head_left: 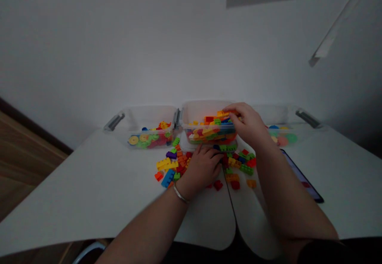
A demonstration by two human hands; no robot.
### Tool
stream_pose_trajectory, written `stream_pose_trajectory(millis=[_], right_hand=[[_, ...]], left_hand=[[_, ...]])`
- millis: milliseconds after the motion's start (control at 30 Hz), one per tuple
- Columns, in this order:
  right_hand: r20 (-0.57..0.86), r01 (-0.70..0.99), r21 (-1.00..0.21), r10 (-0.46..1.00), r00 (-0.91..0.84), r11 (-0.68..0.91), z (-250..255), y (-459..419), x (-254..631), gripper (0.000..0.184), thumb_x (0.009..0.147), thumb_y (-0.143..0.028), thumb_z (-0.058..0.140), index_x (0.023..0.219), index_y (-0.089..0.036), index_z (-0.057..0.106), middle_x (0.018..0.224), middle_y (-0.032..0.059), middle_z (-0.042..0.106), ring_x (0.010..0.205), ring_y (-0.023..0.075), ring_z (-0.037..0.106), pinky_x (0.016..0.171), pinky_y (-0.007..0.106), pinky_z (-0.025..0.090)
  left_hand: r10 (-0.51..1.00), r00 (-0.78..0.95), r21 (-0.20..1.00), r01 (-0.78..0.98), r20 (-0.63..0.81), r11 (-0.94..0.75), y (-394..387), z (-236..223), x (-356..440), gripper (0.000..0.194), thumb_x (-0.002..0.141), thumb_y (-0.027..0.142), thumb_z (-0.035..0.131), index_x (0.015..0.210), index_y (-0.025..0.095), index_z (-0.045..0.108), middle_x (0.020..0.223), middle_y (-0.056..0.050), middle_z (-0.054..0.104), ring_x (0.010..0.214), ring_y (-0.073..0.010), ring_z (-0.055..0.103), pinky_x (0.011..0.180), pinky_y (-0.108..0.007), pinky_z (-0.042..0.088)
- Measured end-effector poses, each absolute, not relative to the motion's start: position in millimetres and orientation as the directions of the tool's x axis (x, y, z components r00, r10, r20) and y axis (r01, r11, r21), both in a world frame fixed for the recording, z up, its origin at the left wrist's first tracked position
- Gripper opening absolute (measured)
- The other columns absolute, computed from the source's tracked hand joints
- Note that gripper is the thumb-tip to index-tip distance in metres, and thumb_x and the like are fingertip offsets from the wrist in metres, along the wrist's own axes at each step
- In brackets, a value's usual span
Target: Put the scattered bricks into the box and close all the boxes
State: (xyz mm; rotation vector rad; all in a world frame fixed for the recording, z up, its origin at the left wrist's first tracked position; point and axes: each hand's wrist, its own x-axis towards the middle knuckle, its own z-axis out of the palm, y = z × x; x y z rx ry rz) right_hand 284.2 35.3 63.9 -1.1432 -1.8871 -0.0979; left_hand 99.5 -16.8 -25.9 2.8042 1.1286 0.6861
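On the desk [89,200], bricks [168,178] lie scattered before a box [197,109] of more. The left hand [203,166] lies over some; the right hand [248,124] reaches over the box's right rim. Whether either grips anything, I can't tell.

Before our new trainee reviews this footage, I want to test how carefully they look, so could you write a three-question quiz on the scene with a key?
1. True or false: the left hand, with a bracelet at its wrist, is among the loose bricks.
2. Which clear container is the right hand at?
A) the left one
B) the middle one
C) the right one
3. Fill in: the phone lies on the table, to the ____ of the loose bricks.

Key: 1. True. 2. B, the middle container. 3. Right.
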Motion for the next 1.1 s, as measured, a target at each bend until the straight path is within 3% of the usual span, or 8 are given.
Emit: stream_pose_trajectory(millis=[133, 467, 633, 833, 967, 1100], right_hand=[[0.621, 0.730, -0.316, 0.714, -0.325, 0.607, 54, 43, 282, 0.035, 0.081, -0.006, 0.043, 0.100, -0.019, 0.069, 0.105, 0.0078, 0.071, 0.103, 0.0222, 0.064, 0.096, 0.042, 0.048], [0.649, 0.817, -0.264, 0.721, -0.243, 0.513, 50, 46, 285, 0.039, 0.076, -0.004, 0.042, 0.094, -0.020, 0.073, 0.099, 0.0067, 0.074, 0.097, 0.0233, 0.066, 0.092, 0.042, 0.050], [0.656, 0.778, -0.227, 0.682, -0.323, 0.586, 55, 45, 298, 0.036, 0.077, -0.004, 0.042, 0.087, -0.021, 0.073, 0.102, 0.0050, 0.074, 0.100, 0.0208, 0.066, 0.096, 0.040, 0.050], [0.540, 0.763, -0.252, 0.741, -0.400, 0.596, 51, 40, 294, 0.032, 0.085, -0.016, 0.047, 0.109, -0.017, 0.068, 0.113, 0.0086, 0.071, 0.107, 0.0230, 0.064, 0.098, 0.043, 0.049], [0.530, 0.736, -0.248, 0.724, -0.441, 0.630, 49, 39, 288, 0.034, 0.092, -0.017, 0.038, 0.110, -0.017, 0.067, 0.115, 0.0088, 0.070, 0.110, 0.0214, 0.062, 0.101, 0.042, 0.046], [0.524, 0.726, -0.206, 0.700, -0.485, 0.657, 48, 38, 286, 0.033, 0.089, -0.015, 0.042, 0.113, -0.016, 0.065, 0.117, 0.0099, 0.068, 0.114, 0.0238, 0.059, 0.104, 0.045, 0.043]], left_hand=[[0.676, 0.638, 0.204, 0.654, 0.369, -0.729, -14, -27, 102, 0.032, 0.092, 0.026, 0.051, 0.120, 0.021, 0.065, 0.120, -0.006, 0.068, 0.117, -0.0266, 0.055, 0.114, -0.054, 0.030], [0.711, 0.611, 0.232, 0.679, 0.348, -0.697, -13, -24, 103, 0.032, 0.090, 0.026, 0.054, 0.119, 0.021, 0.065, 0.121, -0.007, 0.067, 0.117, -0.0266, 0.056, 0.112, -0.052, 0.034], [0.713, 0.601, 0.227, 0.685, 0.360, -0.692, -13, -26, 104, 0.032, 0.089, 0.025, 0.055, 0.118, 0.021, 0.065, 0.122, -0.007, 0.066, 0.116, -0.0266, 0.056, 0.111, -0.052, 0.035], [0.711, 0.587, 0.209, 0.695, 0.386, -0.688, -11, -30, 107, 0.034, 0.089, 0.024, 0.054, 0.121, 0.020, 0.063, 0.124, -0.007, 0.065, 0.116, -0.0262, 0.056, 0.110, -0.050, 0.036], [0.712, 0.585, 0.205, 0.698, 0.387, -0.686, -9, -30, 109, 0.034, 0.089, 0.022, 0.052, 0.121, 0.020, 0.063, 0.124, -0.007, 0.065, 0.115, -0.0264, 0.056, 0.109, -0.050, 0.037], [0.717, 0.585, 0.217, 0.697, 0.380, -0.683, -11, -30, 110, 0.035, 0.088, 0.020, 0.052, 0.122, 0.020, 0.063, 0.125, -0.007, 0.064, 0.116, -0.0269, 0.055, 0.110, -0.051, 0.037]])
